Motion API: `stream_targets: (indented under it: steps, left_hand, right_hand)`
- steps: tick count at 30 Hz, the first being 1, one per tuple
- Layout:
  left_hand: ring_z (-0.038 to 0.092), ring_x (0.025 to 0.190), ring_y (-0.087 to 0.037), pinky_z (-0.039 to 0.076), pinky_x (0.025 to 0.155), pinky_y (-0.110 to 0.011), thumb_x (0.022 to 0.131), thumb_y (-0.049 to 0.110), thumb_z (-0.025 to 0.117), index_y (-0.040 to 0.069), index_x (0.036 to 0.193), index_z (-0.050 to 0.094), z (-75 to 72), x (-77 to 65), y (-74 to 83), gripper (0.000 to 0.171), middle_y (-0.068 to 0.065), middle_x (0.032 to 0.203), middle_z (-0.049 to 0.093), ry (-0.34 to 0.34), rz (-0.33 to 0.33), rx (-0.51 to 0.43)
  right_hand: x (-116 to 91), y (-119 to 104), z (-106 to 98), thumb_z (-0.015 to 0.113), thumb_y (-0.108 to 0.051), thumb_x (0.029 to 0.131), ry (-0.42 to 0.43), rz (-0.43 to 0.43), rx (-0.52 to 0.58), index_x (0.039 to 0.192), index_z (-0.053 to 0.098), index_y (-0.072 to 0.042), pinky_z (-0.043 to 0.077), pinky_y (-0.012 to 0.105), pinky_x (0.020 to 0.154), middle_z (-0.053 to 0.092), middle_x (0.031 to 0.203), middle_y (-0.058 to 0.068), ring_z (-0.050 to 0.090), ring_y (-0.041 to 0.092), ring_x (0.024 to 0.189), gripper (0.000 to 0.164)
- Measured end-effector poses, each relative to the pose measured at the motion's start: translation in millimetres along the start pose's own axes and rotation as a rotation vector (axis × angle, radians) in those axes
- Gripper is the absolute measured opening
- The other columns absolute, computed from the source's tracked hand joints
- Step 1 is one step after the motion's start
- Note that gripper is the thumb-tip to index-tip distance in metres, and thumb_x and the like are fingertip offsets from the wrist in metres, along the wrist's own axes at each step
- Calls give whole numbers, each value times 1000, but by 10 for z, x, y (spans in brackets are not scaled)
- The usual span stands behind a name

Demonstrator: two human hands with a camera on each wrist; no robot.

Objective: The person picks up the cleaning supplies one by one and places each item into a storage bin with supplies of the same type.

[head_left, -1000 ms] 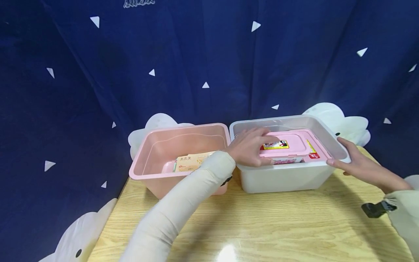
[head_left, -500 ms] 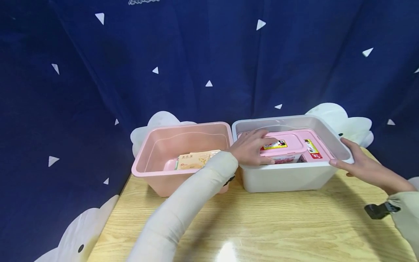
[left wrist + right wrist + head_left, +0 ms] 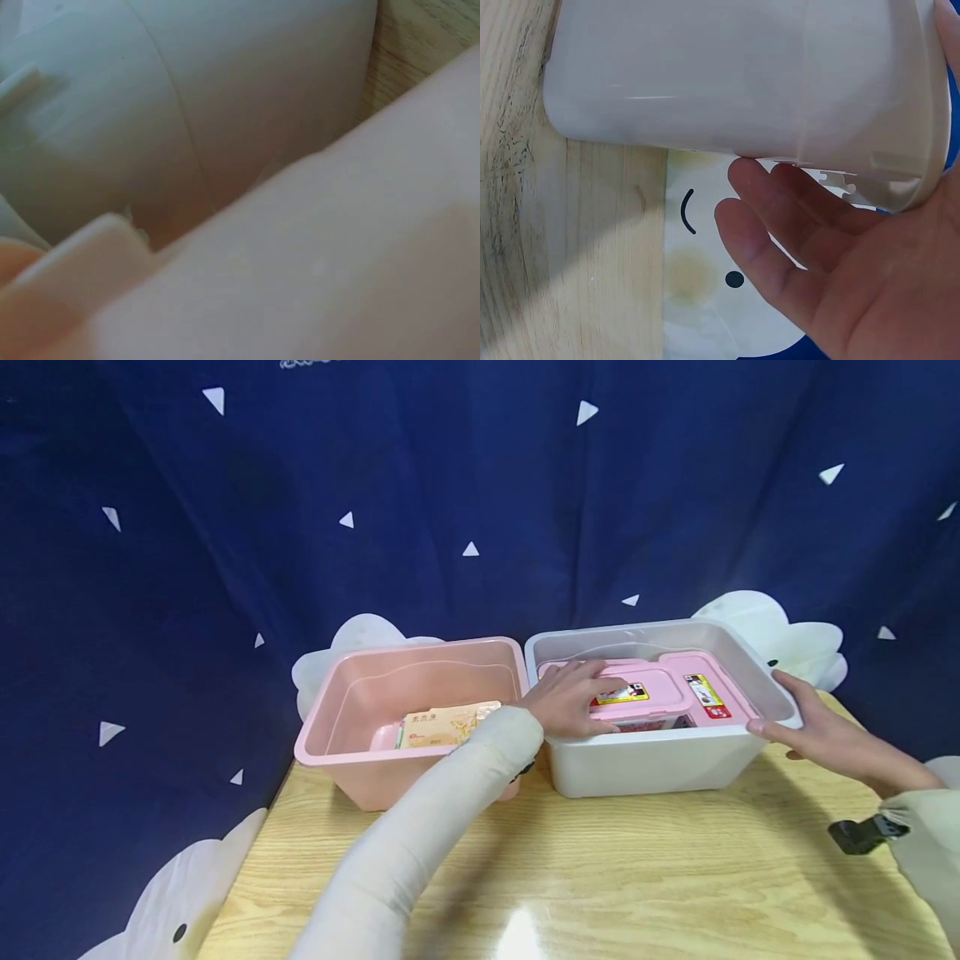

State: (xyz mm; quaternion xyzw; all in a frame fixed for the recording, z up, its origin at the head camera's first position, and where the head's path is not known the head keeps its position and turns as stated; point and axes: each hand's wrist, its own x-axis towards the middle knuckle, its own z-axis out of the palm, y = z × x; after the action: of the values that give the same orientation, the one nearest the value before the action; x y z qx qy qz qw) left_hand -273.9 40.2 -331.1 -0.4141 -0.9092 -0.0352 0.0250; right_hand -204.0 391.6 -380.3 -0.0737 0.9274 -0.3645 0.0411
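In the head view my left hand [image 3: 566,697] reaches over the near left part of a white bin [image 3: 637,768]. Thumb and fingers span a pink-lidded box [image 3: 663,693] inside it and grip its sides. Another pink-lidded box [image 3: 708,689] lies to its right, partly covered by the first. My right hand [image 3: 817,731] holds the bin's near right corner, thumb over the rim. In the right wrist view, several fingers [image 3: 772,262] extend loosely beside the bin's outer wall [image 3: 705,82]. The left wrist view is blurred, filled mostly by a pale bin wall [image 3: 247,90].
A pink bin [image 3: 337,758] stands left of the white one, holding a beige printed packet [image 3: 435,727]. Both bins sit on a wooden table [image 3: 637,877]. A dark blue curtain [image 3: 420,468] with white triangles hangs behind them, with white cloud shapes [image 3: 738,610] along the table's edge.
The gripped pink-lidded box has slid slightly left within the white bin with my left hand, showing more of the right box's label. My right hand stays at the bin's corner.
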Motion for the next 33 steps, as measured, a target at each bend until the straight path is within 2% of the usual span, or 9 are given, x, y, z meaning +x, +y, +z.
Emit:
stream_targets:
  steps: [7,14,22,27,33]
  left_hand:
    - [39,144,-20,37,115,-41,89,53,65,37,146,47,26,34,-21,62,0,158,38,-4,6,-21]
    - [42,143,-19,37,116,-38,88,50,68,34,143,52,61,64,-29,59,-2,156,43,2,6,-40]
    - [51,133,-15,45,108,-33,87,45,70,33,137,59,138,92,-55,52,1,146,53,36,10,-65]
    - [54,129,-13,46,105,-30,89,42,68,34,137,59,155,106,-66,49,2,145,54,15,11,-64]
    - [54,132,-12,46,107,-31,90,42,68,35,139,57,156,109,-75,51,3,148,52,-21,8,-53]
  right_hand:
    - [8,-20,-7,53,-32,100,8,-17,-3,156,-12,-2,56,46,61,18,148,43,40,62,118,92]
    - [18,14,-6,53,-33,101,-1,5,-12,155,-17,-2,56,46,61,14,148,44,39,63,117,94]
    - [-3,-10,-9,52,-34,101,-6,20,-19,154,-20,-1,57,50,64,10,149,47,38,64,118,95]
    - [0,-11,-4,52,-34,101,-7,20,-16,155,-20,-3,57,51,63,10,149,46,37,64,119,96]
    - [2,-28,-3,54,-35,100,-10,21,-15,155,-20,-5,57,49,63,10,150,45,38,64,119,97]
